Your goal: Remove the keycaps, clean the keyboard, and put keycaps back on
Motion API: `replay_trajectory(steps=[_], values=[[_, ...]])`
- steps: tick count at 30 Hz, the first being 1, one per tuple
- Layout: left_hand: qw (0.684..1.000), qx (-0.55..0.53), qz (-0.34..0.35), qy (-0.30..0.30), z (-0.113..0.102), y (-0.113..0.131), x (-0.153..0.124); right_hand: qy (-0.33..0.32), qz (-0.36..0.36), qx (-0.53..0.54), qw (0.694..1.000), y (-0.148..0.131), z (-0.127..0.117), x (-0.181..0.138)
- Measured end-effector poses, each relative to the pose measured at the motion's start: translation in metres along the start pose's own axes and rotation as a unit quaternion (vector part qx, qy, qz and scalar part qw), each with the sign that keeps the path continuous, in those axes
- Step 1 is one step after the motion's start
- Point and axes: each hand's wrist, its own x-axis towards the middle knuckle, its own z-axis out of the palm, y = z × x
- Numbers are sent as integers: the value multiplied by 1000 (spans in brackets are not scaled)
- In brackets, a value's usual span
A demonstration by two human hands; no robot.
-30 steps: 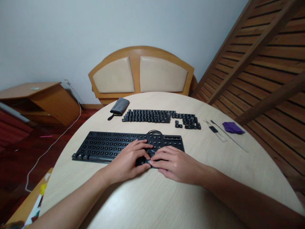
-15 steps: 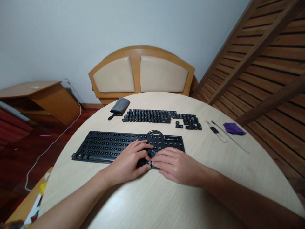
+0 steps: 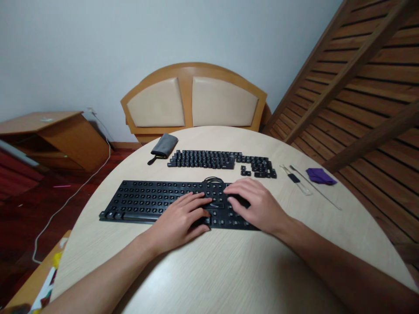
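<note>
A black keyboard (image 3: 140, 196) lies on the table, most of its key switches bare. A few keycaps (image 3: 111, 215) sit in its front left corner. My left hand (image 3: 185, 216) rests on the keyboard right of its middle, fingers apart, thumb and index finger around the front row. Over the number pad at the keyboard's right end, my right hand (image 3: 253, 203) is curved, thumb apart from the fingers, and nothing shows in it. Behind the keyboard, loose black keycaps (image 3: 203, 159) stand in rows, with a coiled cable (image 3: 213, 179) nearer the keyboard's back edge.
On the round table (image 3: 196, 274), a grey pouch (image 3: 164, 145) lies at the back left. To the right are a wire tool with a black grip (image 3: 293, 178), a thin metal rod (image 3: 316, 187) and a purple cloth (image 3: 320, 176). A chair (image 3: 186, 100) stands behind the table.
My right hand has lifted away from beside my left hand and moved right and back over the number pad, its fingers opening. My left hand stays nearly in place.
</note>
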Motion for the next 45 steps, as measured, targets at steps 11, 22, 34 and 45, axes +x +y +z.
replay_trajectory(steps=[11, 22, 34, 45], values=[[999, 6, -17, 27, 2, 0, 0, -25, 121, -168, 978, 68, -1, -17], [999, -1, -18, 26, 2, 1, 0, -8, 108, -170, 979, 81, 9, -15], [999, -6, -20, 29, 2, 0, 0, 19, 117, -160, 980, 79, 8, -11], [999, -7, -20, 42, 2, 3, 1, 11, 19, -12, 1000, 6, 4, -5]])
